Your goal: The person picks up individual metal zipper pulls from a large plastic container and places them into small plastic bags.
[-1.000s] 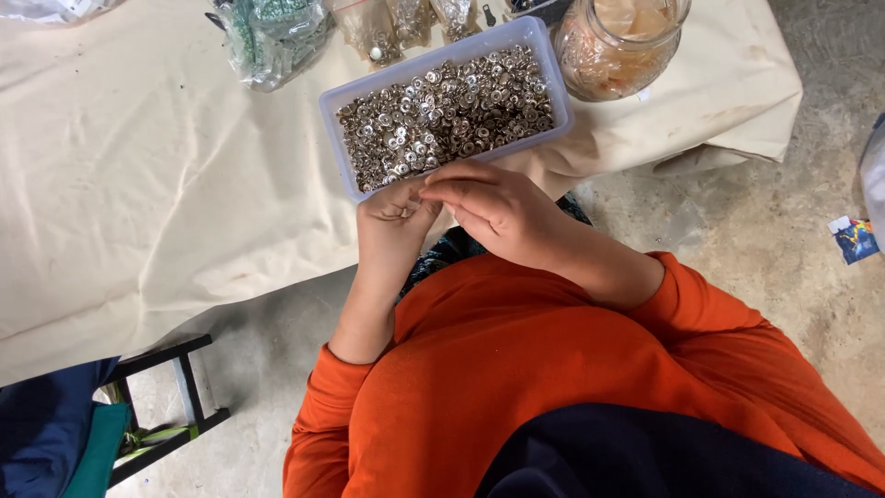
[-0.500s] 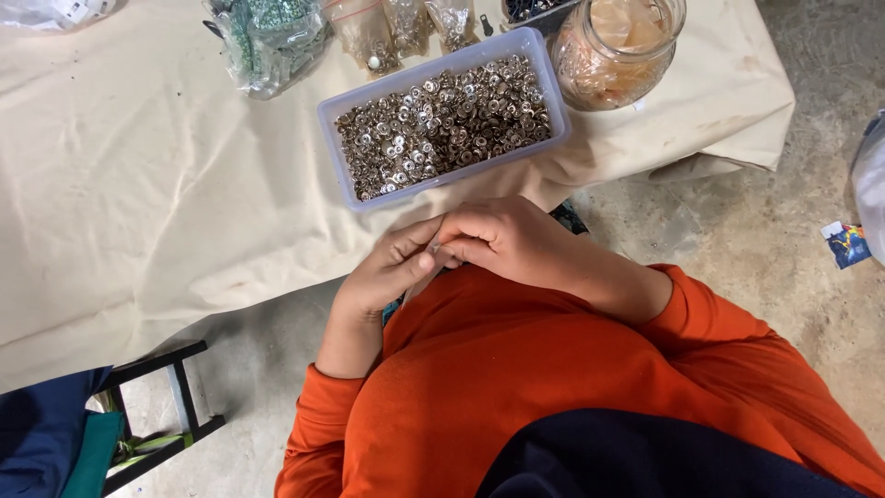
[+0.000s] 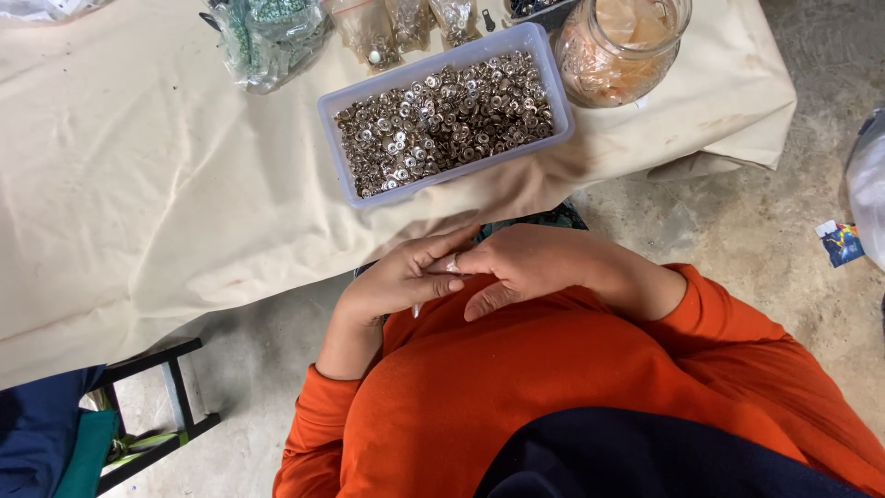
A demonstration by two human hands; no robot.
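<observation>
Silver-coloured metal shows between your fingertips: a small round metal piece (image 3: 452, 265) is pinched where your two hands meet, just in front of your chest. Your left hand (image 3: 401, 281) is curled, thumb and forefinger closed on the piece, and a thin pale sliver sticks out below the fingers; what it is cannot be told. Your right hand (image 3: 530, 263) comes in from the right, its fingertips closed against the same piece and touching the left fingers, the remaining fingers folded loosely beneath. Both orange sleeves (image 3: 710, 309) run back to your body at the near edge of the view.

Just beyond your hands hangs the edge of the table (image 3: 138, 203), draped in a cream cloth. On it, directly far of your hands, sits a clear rectangular plastic tub (image 3: 350, 152) filled with many small silver and brass-coloured round metal parts. To the right of the tub stands a glass jar (image 3: 618, 51) with pale orange contents. Along the far edge lie several clear plastic bags (image 3: 267, 37), one holding green material. At the near left, on the concrete floor, a black stool frame (image 3: 171, 387) stands.
</observation>
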